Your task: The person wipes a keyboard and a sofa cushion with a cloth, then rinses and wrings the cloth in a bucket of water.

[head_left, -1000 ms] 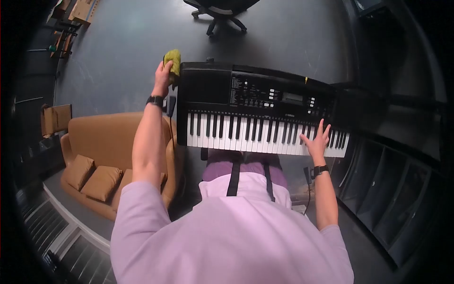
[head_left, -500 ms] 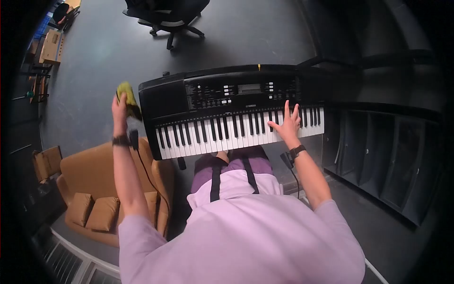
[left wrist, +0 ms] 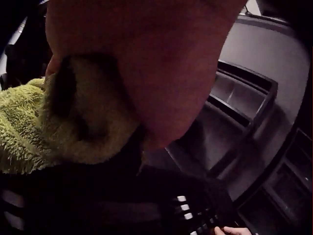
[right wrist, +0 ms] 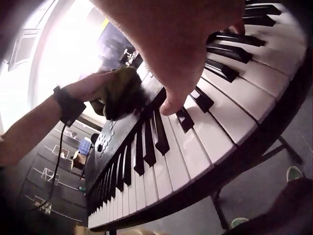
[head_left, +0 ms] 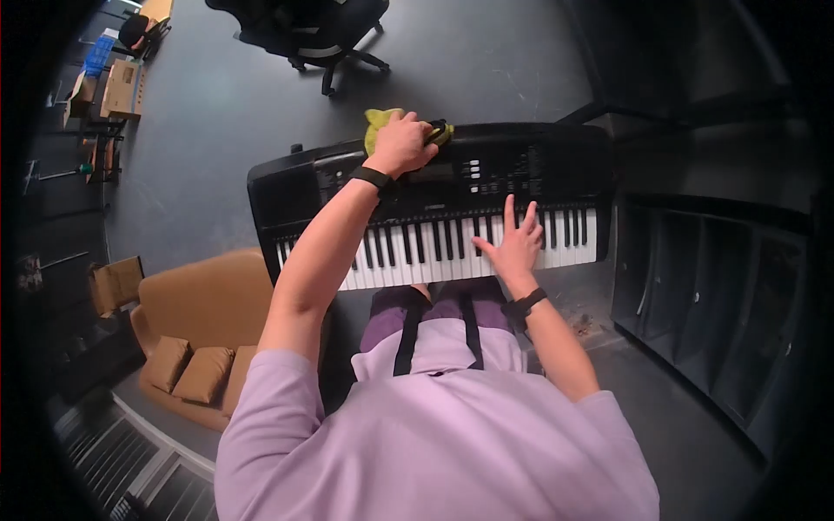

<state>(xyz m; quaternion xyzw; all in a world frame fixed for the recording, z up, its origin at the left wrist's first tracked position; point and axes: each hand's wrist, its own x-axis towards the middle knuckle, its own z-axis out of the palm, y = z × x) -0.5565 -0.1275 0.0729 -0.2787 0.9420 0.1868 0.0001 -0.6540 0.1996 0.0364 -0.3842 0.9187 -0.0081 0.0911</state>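
Observation:
In the head view, a black electronic keyboard [head_left: 565, 161] lies across in front of the person. My left hand [head_left: 404, 143] grips a yellow-green fluffy cloth [head_left: 375, 123], which overlaps the back edge of the control panel, left of the middle. From the left wrist view, the cloth's [left wrist: 22, 129] long pile shows below the palm. My right hand [head_left: 516, 250] spreads its fingers over the right part of the white and black keys [head_left: 417, 260]. Close up in the right wrist view, the thumb [right wrist: 171, 104] touches the keys near their back ends.
Behind the keyboard stands a black swivel chair [head_left: 326, 52]. A tan sofa [head_left: 204, 295] with cushions is at the left, and cardboard boxes [head_left: 123, 89] stand at the far left. Dark cabinets [head_left: 695, 286] line the right side. Keyboard stand legs [right wrist: 217, 210] show beneath it.
My left hand has carried the cloth from beside the keyboard's left end rightward to the back of the control panel. My right hand stays spread at the right-hand keys. The head view has shifted.

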